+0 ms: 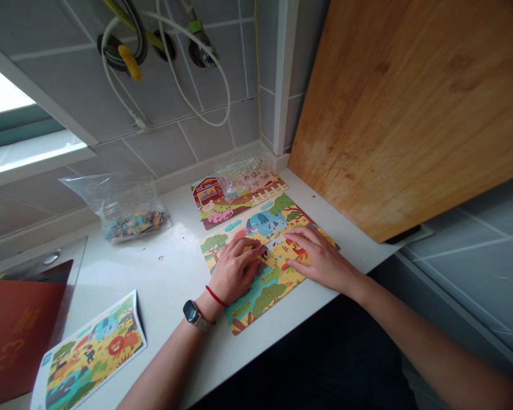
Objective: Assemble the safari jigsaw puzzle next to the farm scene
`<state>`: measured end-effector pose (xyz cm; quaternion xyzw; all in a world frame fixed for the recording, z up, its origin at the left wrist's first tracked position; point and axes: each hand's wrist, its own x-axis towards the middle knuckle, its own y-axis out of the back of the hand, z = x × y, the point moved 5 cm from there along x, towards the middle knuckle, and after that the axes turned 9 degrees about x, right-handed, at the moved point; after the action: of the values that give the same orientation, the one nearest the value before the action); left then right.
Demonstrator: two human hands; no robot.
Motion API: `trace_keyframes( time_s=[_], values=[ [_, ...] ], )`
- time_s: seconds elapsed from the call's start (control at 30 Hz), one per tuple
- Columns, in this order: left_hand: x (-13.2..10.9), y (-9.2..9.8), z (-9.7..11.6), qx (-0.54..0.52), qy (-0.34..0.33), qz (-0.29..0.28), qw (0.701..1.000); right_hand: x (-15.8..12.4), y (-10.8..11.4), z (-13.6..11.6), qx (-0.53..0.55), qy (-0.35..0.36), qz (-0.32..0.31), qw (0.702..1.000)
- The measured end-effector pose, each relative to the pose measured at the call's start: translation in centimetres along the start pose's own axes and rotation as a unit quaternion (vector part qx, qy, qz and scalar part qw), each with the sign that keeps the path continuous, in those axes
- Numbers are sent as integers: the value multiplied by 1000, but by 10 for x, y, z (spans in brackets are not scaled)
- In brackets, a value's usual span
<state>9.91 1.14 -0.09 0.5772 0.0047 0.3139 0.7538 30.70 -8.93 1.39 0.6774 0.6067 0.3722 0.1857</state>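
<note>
A colourful animal jigsaw puzzle (269, 293) lies mostly assembled on the white counter, with a pale gap near its middle below the blue elephant. My left hand (236, 270), wearing a watch and a red string, rests over the puzzle's left part. Its fingers are curled together at a puzzle piece (263, 251) with a dark figure, left of the gap. On the right side of the puzzle lies my right hand (320, 259), thumb and forefinger spread apart and touching pieces by the lion. Its other fingers are partly hidden.
Behind the puzzle lies a farm picture puzzle (216, 213) with a clear plastic package (243, 173) on it. A clear bag of loose pieces (134, 222) stands left. Nearer are a reference picture sheet (96, 356) and a reddish-brown box (21, 336). A wooden board (410, 102) leans at right.
</note>
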Motion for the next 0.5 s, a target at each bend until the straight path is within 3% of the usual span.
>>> trace_keyframes(
  time_s=[0.27, 0.5],
  values=[
    [0, 1, 4, 35, -11, -5, 999, 5, -7, 6, -74, -35, 43, 996],
    [1, 1, 5, 35, -11, -4, 999, 11, -11, 14, -57, -53, 44, 996]
  ],
)
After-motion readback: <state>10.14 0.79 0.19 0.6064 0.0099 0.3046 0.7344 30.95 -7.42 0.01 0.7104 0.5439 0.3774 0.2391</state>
